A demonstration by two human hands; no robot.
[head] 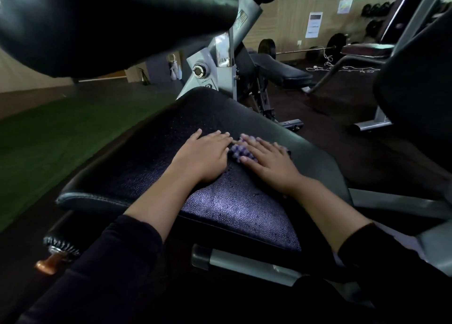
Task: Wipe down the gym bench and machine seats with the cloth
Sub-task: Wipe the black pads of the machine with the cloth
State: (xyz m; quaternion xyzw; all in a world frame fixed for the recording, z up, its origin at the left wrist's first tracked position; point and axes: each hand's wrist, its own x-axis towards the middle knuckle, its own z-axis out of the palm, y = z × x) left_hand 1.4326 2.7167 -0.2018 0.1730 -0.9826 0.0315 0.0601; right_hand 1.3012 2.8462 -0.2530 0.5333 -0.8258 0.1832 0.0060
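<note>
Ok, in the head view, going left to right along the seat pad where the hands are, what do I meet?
Bare wet seat pad → left hand, flat on the pad → checked cloth → right hand, fingers pressing the cloth → dry pad edge.

Purple-and-white checked cloth under the right hand; black pebbled seat beneath both hands; green floor far left
</note>
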